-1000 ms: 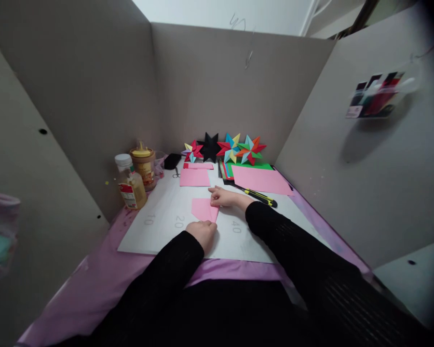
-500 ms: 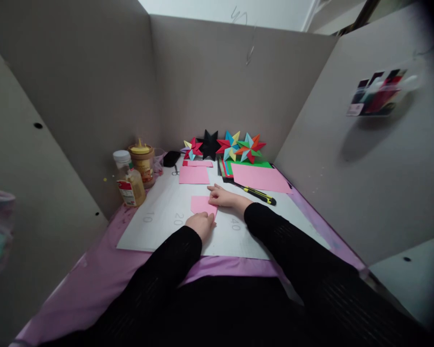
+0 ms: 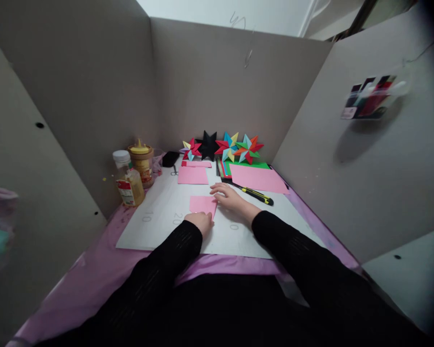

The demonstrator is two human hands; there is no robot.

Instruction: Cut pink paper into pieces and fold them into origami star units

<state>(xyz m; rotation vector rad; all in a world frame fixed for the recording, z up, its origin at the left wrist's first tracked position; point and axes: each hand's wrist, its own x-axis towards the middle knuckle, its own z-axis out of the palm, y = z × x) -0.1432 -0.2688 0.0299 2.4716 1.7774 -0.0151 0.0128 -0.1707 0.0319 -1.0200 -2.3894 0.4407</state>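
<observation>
A small piece of pink paper (image 3: 201, 204) lies on the white sheet in front of me, its lower left corner angled. At its lower edge my left hand (image 3: 200, 222) is closed, fingers curled down on the paper and covering part of it. My right hand (image 3: 228, 196) is by the paper's upper right edge, fingers stretched out and slightly apart; whether the fingertips touch the paper I cannot tell. A yellow and black utility knife (image 3: 257, 195) lies just beyond the right hand. Behind the small piece rests a larger pink paper (image 3: 193, 175).
The white sheet (image 3: 159, 236) carries printed numbers. At left stand a glue bottle (image 3: 130, 188) and a brown jar (image 3: 143, 166), with scissors (image 3: 174, 170) nearby. Folded paper stars (image 3: 230, 146) line the back. A big pink sheet (image 3: 259, 179) covers coloured papers at right. Grey panels (image 3: 235, 86) enclose the desk.
My right hand has come off the paper's upper right part and moved slightly right, its fingers straightening. My left hand stays at the lower edge. The view has shifted slightly.
</observation>
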